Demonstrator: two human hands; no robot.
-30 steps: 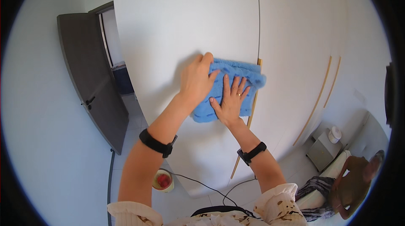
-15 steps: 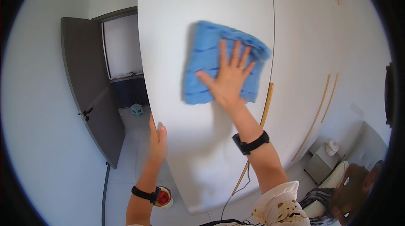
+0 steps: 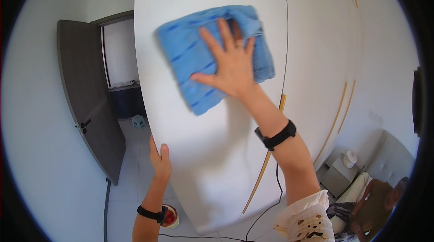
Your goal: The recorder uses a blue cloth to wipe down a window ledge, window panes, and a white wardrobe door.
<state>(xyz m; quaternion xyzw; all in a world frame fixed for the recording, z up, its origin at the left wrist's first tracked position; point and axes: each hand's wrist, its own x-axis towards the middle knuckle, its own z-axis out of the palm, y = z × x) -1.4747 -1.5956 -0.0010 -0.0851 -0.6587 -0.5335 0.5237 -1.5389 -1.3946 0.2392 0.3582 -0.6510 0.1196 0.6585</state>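
Flat against a white wardrobe door [image 3: 194, 160], my right hand [image 3: 233, 68] presses a folded blue cloth [image 3: 187, 56] with darker blue dashes. Its fingers are spread over the cloth, and the cloth's upper right part is bunched. Lower down, my left hand [image 3: 160, 159] holds the left edge of the door, thumb on the front face and the other fingers partly hidden behind the edge. A long gold handle [image 3: 260, 178] runs down the door's right side, below the cloth.
A dark door [image 3: 90, 102] stands ajar at the left, with a small blue stool [image 3: 138, 121] beyond it. A bucket [image 3: 170, 217] with something red inside sits on the floor near my left forearm. A black cable [image 3: 276, 197] crosses the floor. At right, a person [image 3: 377, 206] is by the bed near a nightstand [image 3: 338, 176].
My right hand and the blue cloth have slid up and left across the door, and the cloth has turned. The left hand still holds the door edge. The view has shifted slightly.
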